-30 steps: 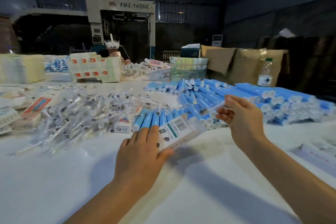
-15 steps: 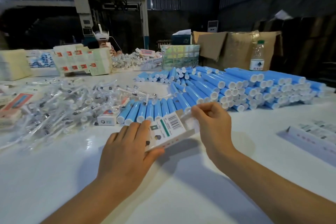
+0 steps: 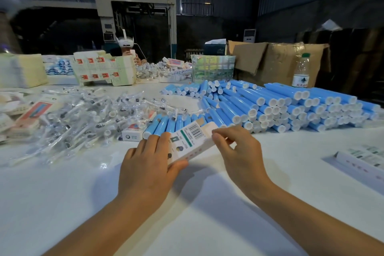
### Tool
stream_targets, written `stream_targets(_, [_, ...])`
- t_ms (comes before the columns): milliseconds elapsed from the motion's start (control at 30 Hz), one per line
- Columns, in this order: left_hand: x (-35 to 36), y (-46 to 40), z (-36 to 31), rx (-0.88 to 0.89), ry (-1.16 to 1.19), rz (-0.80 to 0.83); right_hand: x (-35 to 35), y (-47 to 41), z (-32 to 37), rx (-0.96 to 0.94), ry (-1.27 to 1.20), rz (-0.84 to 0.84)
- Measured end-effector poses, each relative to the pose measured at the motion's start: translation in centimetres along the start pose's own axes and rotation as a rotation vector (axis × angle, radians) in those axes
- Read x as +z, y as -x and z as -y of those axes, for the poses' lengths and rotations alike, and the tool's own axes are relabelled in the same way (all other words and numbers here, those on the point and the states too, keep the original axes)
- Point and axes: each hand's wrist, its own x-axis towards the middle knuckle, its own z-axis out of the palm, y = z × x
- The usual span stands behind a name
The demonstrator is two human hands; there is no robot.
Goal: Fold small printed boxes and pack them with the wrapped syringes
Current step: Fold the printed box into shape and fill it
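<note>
A small white printed box (image 3: 192, 141) with a barcode and a green stripe is held just above the white table (image 3: 62, 193). My left hand (image 3: 147, 166) grips its near end, fingers on top and thumb underneath. My right hand (image 3: 234, 147) pinches the box's far open end at the flap. A heap of clear-wrapped syringes (image 3: 83, 118) lies to the left. Another small printed box (image 3: 133, 134) lies flat beside the heap.
Blue tubes with white caps (image 3: 270, 106) are piled across the middle and right. Flat box blanks (image 3: 365, 160) lie at the right edge. A water bottle (image 3: 301, 70), cardboard cartons (image 3: 270, 58) and stacked printed packs (image 3: 104, 68) stand at the back, where another person sits.
My right hand came from the blue tubes to the box's far end and now pinches the flap. My left hand kept its grip on the box.
</note>
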Motion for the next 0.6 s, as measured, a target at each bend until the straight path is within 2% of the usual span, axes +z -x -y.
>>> stream_targets(200, [0.47, 0.2, -0.97, 0.096, -0.108, -0.051, 0.81, 0.63, -0.09, 0.12, -0.045, 0.139])
stream_targets(433, [0.55, 0.27, -0.98, 0.14, -0.179, -0.067, 0.91, 0.12, -0.4, 0.211, -0.052, 0.221])
stream_targets(600, [0.57, 0.24, -0.99, 0.135, -0.185, -0.052, 0.77, 0.1, -0.52, 0.237, -0.106, 0.164])
